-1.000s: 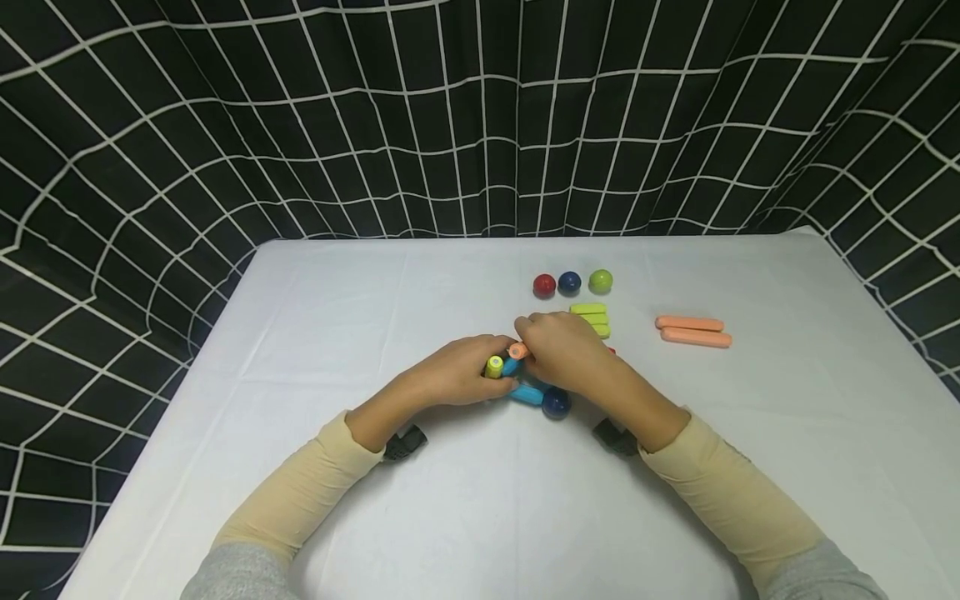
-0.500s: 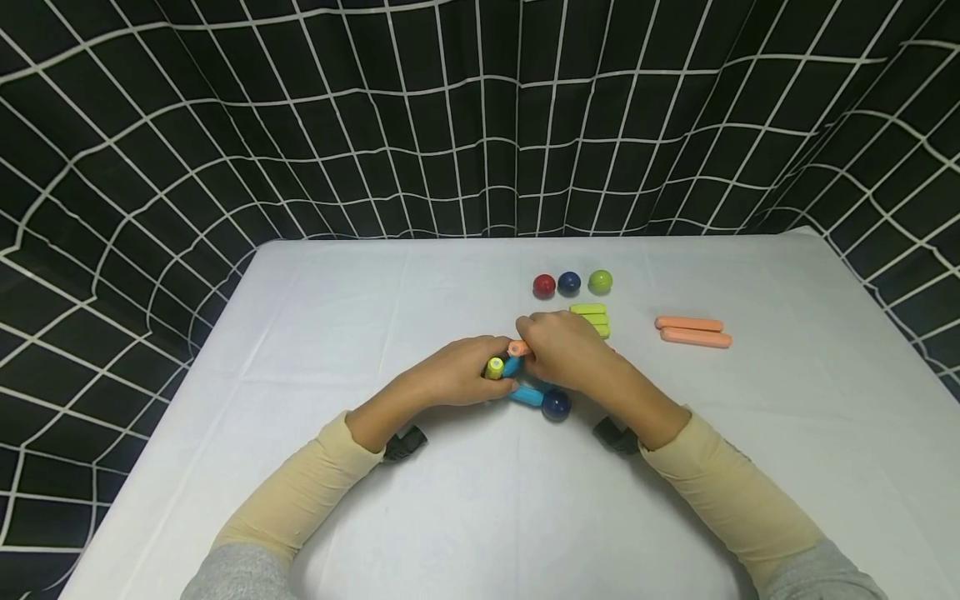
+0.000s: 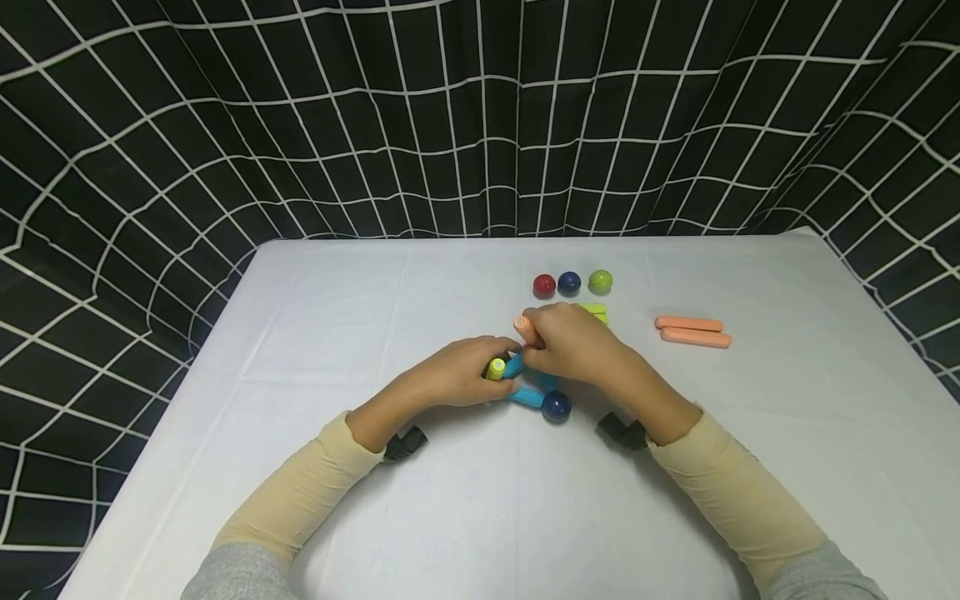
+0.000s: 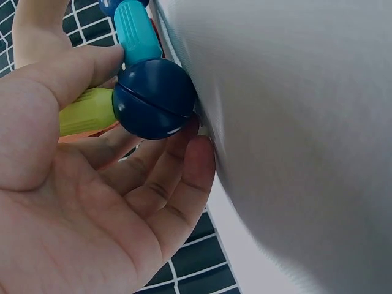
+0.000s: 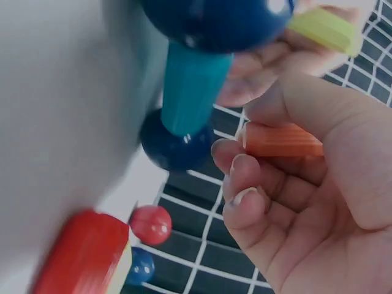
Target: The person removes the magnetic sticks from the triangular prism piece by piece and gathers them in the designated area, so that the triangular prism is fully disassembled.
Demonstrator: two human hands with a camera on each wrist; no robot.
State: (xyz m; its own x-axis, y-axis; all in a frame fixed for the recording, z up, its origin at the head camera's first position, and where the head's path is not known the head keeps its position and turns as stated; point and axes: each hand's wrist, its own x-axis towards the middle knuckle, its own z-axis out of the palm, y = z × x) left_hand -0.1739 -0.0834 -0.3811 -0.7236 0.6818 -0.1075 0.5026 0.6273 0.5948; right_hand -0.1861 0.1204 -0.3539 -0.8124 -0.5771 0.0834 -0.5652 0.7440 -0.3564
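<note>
My left hand [image 3: 461, 371] holds one corner of a frame of light-blue rods and dark blue balls, low over the white table. In the left wrist view its fingers curl about a dark blue ball [image 4: 153, 101], the thumb at a light-blue rod [image 4: 138, 33]. A yellow-green rod [image 3: 495, 369] stands up from that corner. An orange rod [image 3: 527, 332] is pinched by my right hand [image 3: 573, 346], tilted, its end apart from the balls in the right wrist view. Another light-blue rod [image 3: 527, 396] leads to the near ball [image 3: 556, 407]. My right hand hides part of the frame.
Behind the hands lie a red ball [image 3: 544, 286], a blue ball [image 3: 569, 283] and a green ball [image 3: 601, 282]. Yellow-green rods [image 3: 595, 310] are partly covered by my right hand. Two orange rods [image 3: 693, 337] lie to the right. A red rod [image 5: 86, 254] shows in the right wrist view.
My right hand has lifted and shifted slightly back with the orange rod, drawing it away from the frame and tilting it. The left hand stays nearly still.
</note>
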